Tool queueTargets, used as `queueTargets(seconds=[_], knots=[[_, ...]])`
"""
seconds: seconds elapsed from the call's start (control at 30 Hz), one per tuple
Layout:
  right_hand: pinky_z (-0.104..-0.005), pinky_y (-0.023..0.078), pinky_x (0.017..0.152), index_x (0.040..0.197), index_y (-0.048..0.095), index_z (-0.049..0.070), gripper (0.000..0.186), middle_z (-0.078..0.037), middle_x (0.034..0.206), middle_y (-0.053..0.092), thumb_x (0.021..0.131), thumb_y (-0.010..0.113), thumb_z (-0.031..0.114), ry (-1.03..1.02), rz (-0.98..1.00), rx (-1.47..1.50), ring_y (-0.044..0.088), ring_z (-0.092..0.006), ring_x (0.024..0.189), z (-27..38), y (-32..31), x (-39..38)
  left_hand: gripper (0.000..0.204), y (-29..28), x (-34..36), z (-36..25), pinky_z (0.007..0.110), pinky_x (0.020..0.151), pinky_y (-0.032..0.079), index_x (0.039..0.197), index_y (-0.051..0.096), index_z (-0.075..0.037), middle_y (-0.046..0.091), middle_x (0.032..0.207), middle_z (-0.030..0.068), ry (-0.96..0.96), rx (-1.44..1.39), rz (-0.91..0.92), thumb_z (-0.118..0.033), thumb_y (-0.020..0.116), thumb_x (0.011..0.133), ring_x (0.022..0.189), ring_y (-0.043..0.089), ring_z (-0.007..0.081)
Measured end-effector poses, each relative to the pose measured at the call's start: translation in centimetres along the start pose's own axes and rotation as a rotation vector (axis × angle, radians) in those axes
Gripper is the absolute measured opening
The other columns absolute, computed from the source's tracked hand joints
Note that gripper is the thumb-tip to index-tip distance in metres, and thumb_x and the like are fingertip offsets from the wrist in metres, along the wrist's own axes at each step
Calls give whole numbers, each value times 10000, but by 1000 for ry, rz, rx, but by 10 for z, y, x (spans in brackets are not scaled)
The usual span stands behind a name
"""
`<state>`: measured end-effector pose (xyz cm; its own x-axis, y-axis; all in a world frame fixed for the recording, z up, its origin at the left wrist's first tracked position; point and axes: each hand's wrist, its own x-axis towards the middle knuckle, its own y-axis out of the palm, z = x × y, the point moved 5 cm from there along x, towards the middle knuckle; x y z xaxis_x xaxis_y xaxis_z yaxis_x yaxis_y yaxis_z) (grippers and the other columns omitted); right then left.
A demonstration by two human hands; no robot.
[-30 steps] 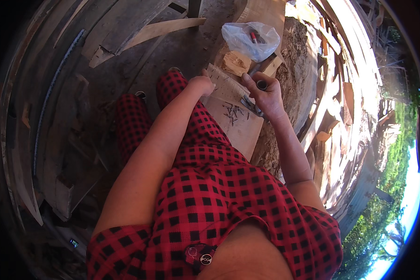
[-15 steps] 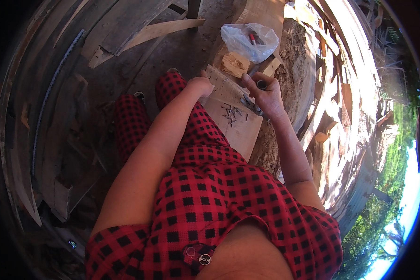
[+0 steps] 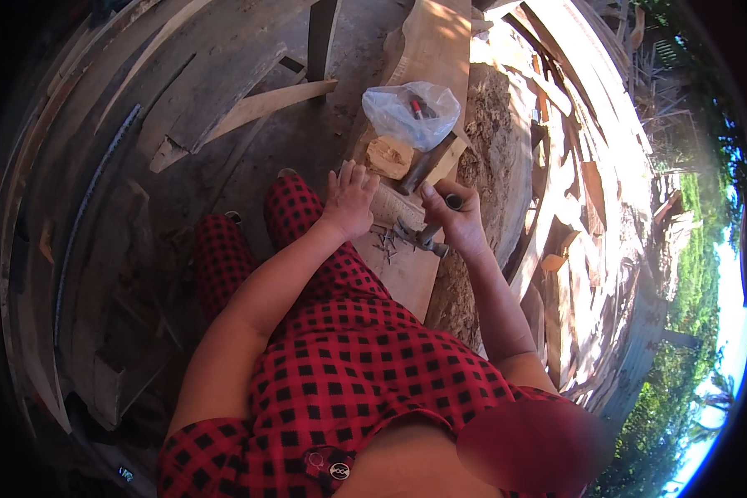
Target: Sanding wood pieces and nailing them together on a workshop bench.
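My left hand [image 3: 350, 199] lies palm down, fingers stretched out and apart, at the left end of a small pale wooden piece [image 3: 388, 205]. That piece rests on a long plank [image 3: 412, 278] and is partly covered by the hand. In my right hand [image 3: 459, 220] is a hammer [image 3: 424, 238], its handle end pointing up out of the fist and its metal head low over the plank. Several loose nails [image 3: 386, 246] lie on the plank between my hands, partly hidden by the hammer head.
Beyond my hands sit a rough wooden block [image 3: 389, 157], a dark cylindrical bar [image 3: 417, 176] and a clear plastic bag [image 3: 411, 116] with a red-and-dark item inside. A rough-barked log [image 3: 496, 158] runs along the plank's right side. Scrap boards [image 3: 216, 104] lie at left.
The view has shifted, so the bench things appear lower and further left. My left hand has gone from curled fingers at the wooden piece's edge to outstretched ones over it. The hammer stays gripped.
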<state>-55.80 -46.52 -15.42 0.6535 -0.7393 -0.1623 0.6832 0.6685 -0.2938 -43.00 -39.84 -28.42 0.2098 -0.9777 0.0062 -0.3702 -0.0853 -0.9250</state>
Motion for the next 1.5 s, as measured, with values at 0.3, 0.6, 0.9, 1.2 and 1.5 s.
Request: queueTargets(seconds=[0.3,0.6,0.9,1.2,1.5], knots=[[-219,418,494,713,592,10,354,-7,600,558,884,603,320,-67,-37,125,526,-66,539,14,-7,-44,303,42,-38,-37,577,1069,156,933,677,-149,588,1098,40,290,-265,300,-356,643,714,1306,297,299],[-241,413,499,696,569,18,362,-18,585,545,893,585,321,-84,-154,257,519,-90,523,6,-27,-54,376,42,-27,-44,412,776,467,901,651,-67,647,903,151,160,-524,381,-348,703,657,885,612,305],[-253,415,495,698,548,23,346,-33,568,524,912,549,296,-49,-160,329,507,-111,501,-5,-32,-63,292,65,-37,-49,348,672,490,872,695,-41,662,754,145,204,-573,558,-214,723,638,691,630,247],[-318,400,515,651,459,51,359,-25,530,403,901,536,297,-124,-33,696,449,-172,483,-28,-72,-53,300,64,-45,-50,258,586,482,974,689,-38,686,782,66,120,-926,807,-58,666,675,644,612,114],[-360,401,569,758,508,68,330,-21,575,403,862,564,377,-261,119,975,441,-184,526,-57,-89,-55,230,59,-59,-44,250,590,490,976,666,-5,658,756,11,-40,-1347,1044,-148,673,796,632,598,83]])
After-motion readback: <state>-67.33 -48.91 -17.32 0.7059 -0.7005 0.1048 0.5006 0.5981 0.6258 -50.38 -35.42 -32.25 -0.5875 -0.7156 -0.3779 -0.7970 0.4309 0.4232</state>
